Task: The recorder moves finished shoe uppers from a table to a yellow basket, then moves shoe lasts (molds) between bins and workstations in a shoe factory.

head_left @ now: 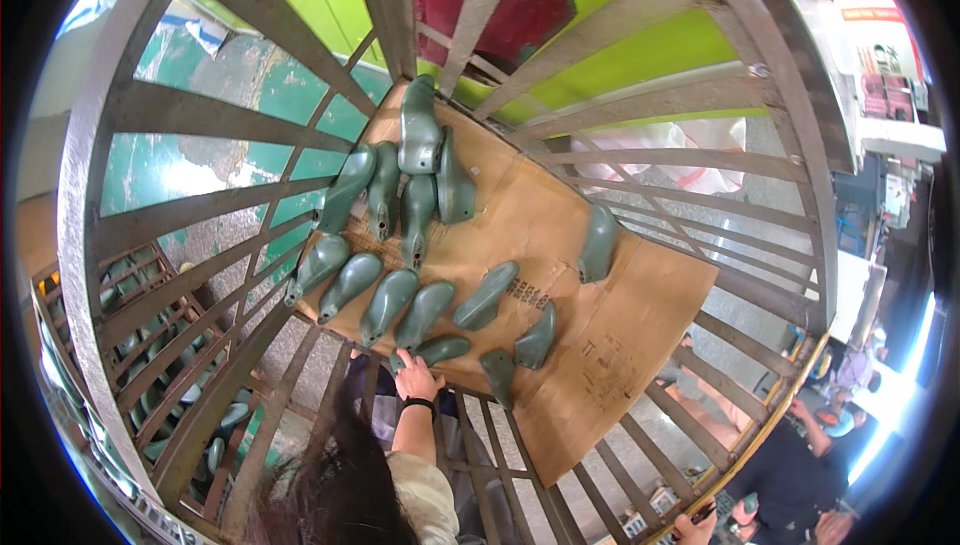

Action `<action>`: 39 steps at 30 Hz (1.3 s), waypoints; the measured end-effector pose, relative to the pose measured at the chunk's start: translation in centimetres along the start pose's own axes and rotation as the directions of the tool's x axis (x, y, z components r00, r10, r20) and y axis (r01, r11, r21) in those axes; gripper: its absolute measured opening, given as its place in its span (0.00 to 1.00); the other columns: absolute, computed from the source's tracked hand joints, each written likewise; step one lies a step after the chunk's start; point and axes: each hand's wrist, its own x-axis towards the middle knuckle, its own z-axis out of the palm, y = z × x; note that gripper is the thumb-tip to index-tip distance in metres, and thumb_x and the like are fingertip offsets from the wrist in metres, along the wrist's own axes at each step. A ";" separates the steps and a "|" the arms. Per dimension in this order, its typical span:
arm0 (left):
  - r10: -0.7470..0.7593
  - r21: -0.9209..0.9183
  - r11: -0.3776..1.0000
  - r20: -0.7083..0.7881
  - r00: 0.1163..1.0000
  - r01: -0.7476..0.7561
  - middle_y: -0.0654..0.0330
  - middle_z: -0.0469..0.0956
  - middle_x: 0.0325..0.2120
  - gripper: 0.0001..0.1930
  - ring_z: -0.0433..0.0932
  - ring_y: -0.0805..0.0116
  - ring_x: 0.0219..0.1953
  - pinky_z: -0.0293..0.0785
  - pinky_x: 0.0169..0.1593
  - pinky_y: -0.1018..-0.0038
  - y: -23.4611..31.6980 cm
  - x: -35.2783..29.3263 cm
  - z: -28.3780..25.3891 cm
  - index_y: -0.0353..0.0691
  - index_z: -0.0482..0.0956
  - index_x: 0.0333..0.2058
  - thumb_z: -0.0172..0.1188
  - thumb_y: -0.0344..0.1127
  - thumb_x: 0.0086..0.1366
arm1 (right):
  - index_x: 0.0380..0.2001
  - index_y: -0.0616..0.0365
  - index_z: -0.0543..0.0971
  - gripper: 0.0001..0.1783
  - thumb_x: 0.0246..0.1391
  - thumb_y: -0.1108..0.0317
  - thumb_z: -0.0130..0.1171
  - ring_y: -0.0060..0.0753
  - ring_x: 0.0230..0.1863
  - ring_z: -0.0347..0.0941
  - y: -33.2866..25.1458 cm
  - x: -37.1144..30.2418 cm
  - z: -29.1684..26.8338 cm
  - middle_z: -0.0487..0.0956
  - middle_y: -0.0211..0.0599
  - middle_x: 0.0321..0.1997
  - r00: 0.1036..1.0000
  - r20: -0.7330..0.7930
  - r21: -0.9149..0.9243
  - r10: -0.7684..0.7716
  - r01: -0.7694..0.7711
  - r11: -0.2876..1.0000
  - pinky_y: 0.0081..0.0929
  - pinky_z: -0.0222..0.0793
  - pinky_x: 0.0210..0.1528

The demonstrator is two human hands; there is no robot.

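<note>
Green shoe lasts lie on a flattened cardboard sheet [640,295] inside a metal slatted cage [85,225]. My left hand [416,379], with a black band at the wrist, reaches down to the cardboard's near edge. Its fingers are closed on the end of a shoe last [445,349] that lies on its side. Just beyond it several lasts stand in a slanting row, one of them a nearby last [424,313]. At the lower edge my right hand [694,527] is partly cut off, its fingers curled round the cage's yellowish rim [740,470].
More lasts, such as a long one [420,130], are bunched at the far left corner; a single last [598,245] stands at the right. A second cage [60,315] full of lasts is outside at left. A person in black [790,465] is beyond the right rim.
</note>
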 end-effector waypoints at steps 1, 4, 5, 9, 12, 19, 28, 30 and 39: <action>0.045 0.166 0.986 -0.059 0.997 -0.035 0.49 0.61 0.45 0.20 0.75 0.53 0.31 0.75 0.31 0.65 -1.1 0.2 1.2 0.37 0.63 0.44 0.53 0.39 0.55 | 0.52 0.58 0.62 0.30 0.42 0.78 0.56 0.15 0.16 0.56 0.0 -0.1 0.0 0.65 0.25 0.22 1.000 0.017 -0.012 -0.006 0.006 1.000 0.14 0.51 0.15; -0.025 0.319 0.945 -0.160 0.987 0.076 0.58 0.61 0.43 0.16 0.71 0.61 0.36 0.74 0.28 0.72 -5.1 2.2 5.6 0.38 0.66 0.46 0.48 0.32 0.57 | 0.49 0.59 0.63 0.27 0.42 0.81 0.54 0.17 0.18 0.59 -1.9 -0.4 1.3 0.67 0.27 0.26 0.990 0.070 0.009 0.124 -0.125 0.992 0.16 0.55 0.17; 0.012 0.398 0.917 -0.124 0.992 0.038 0.59 0.61 0.43 0.19 0.69 0.62 0.37 0.74 0.28 0.72 -3.5 2.8 4.9 0.39 0.64 0.49 0.48 0.32 0.57 | 0.50 0.59 0.61 0.28 0.42 0.82 0.53 0.18 0.20 0.60 -1.9 -0.2 1.2 0.67 0.28 0.27 0.994 0.043 -0.028 0.101 -0.100 0.995 0.16 0.55 0.18; -0.041 0.215 0.974 -0.132 0.990 0.069 0.56 0.59 0.46 0.19 0.68 0.63 0.41 0.74 0.30 0.70 -3.0 3.8 5.0 0.39 0.68 0.48 0.50 0.33 0.55 | 0.52 0.59 0.61 0.31 0.42 0.83 0.54 0.19 0.21 0.61 0.0 0.5 -0.3 0.68 0.28 0.28 0.997 0.036 -0.011 0.073 -0.073 0.997 0.16 0.57 0.19; -0.032 -0.057 0.998 -0.195 0.980 0.021 0.50 0.62 0.45 0.30 0.72 0.55 0.35 0.74 0.32 0.64 -2.9 5.2 4.8 0.36 0.55 0.55 0.52 0.34 0.53 | 0.52 0.59 0.61 0.31 0.41 0.83 0.55 0.20 0.22 0.61 0.0 0.7 -0.4 0.68 0.29 0.29 0.996 0.033 0.038 0.088 -0.089 0.995 0.16 0.58 0.19; 0.067 0.163 0.984 0.053 0.996 -0.074 0.49 0.61 0.48 0.31 0.76 0.51 0.33 0.75 0.37 0.64 -7.2 6.8 4.0 0.34 0.58 0.53 0.55 0.37 0.51 | 0.56 0.61 0.56 0.35 0.43 0.79 0.57 0.25 0.31 0.66 -0.6 -0.7 1.1 0.71 0.36 0.38 0.998 0.056 -0.039 0.001 0.001 0.999 0.19 0.64 0.27; 0.452 0.066 0.837 0.478 0.753 -0.544 0.50 0.77 0.32 0.36 0.75 0.55 0.38 0.69 0.44 0.66 2.2 -1.8 -14.5 0.36 0.79 0.32 0.51 0.69 0.46 | 0.47 0.63 0.66 0.32 0.34 0.72 0.64 0.24 0.40 0.66 0.8 1.1 0.6 0.71 0.31 0.37 0.961 0.024 0.031 -0.274 0.273 0.961 0.22 0.65 0.42; 0.539 0.076 0.749 0.507 0.672 -0.659 0.49 0.77 0.31 0.35 0.75 0.54 0.37 0.69 0.43 0.66 3.4 -5.9 -19.5 0.36 0.79 0.31 0.50 0.68 0.47 | 0.48 0.63 0.66 0.31 0.37 0.72 0.64 0.26 0.39 0.67 -0.9 0.3 0.6 0.72 0.33 0.37 0.952 0.067 0.149 -0.298 0.286 0.947 0.24 0.66 0.41; 0.935 0.266 0.078 0.315 0.163 -0.961 0.50 0.74 0.16 0.27 0.76 0.53 0.25 0.71 0.31 0.64 8.6 -34.2 -37.3 0.39 0.77 0.18 0.56 0.63 0.45 | 0.41 0.56 0.72 0.24 0.40 0.56 0.60 0.46 0.42 0.70 8.4 -9.1 -2.2 0.74 0.42 0.43 0.724 -0.360 -0.117 -0.588 0.590 0.799 0.38 0.66 0.43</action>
